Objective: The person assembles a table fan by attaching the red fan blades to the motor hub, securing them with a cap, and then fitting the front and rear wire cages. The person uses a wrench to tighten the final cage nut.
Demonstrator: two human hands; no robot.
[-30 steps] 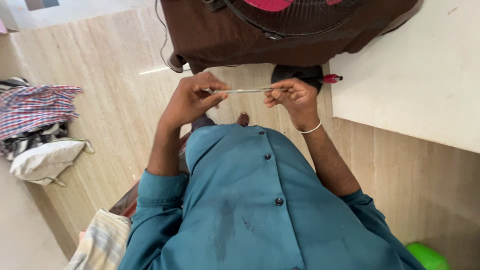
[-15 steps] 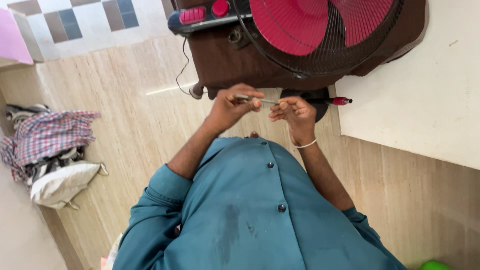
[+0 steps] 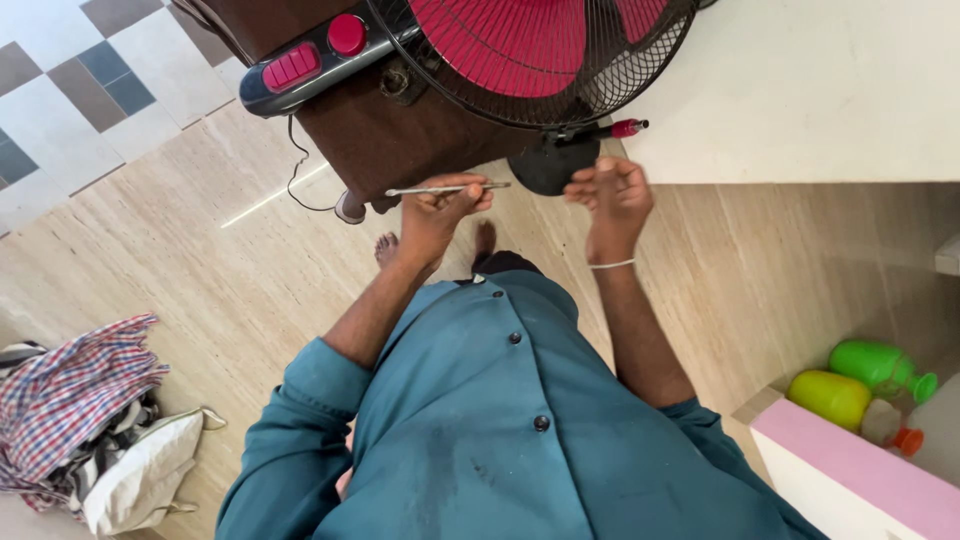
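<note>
My left hand (image 3: pixel 438 210) pinches a thin metal rod-like tool (image 3: pixel 445 189) and holds it level, its tip pointing right. My right hand (image 3: pixel 612 196) is apart from the tool, raised with its fingertips bunched; I cannot make out anything between them. Both hands are just below a fan (image 3: pixel 540 50) with pink blades and a black wire grille. A red-handled screwdriver (image 3: pixel 627 128) lies at the grille's lower edge, just above my right hand. The fan's dark control bar (image 3: pixel 300 68) carries pink buttons.
The fan stands on a brown stand (image 3: pixel 400 135) with a cable trailing to the floor. A white counter (image 3: pixel 800 90) is at the right. Green (image 3: pixel 880 366) and yellow (image 3: pixel 830 398) bottles stand by a pink-topped box (image 3: pixel 850 470). Checked cloth (image 3: pixel 70 400) and a white bag (image 3: pixel 140 478) lie at the lower left.
My right hand has let go of the metal tool and moved right. My left hand keeps the tool. The view has tilted up, showing more of the fan.
</note>
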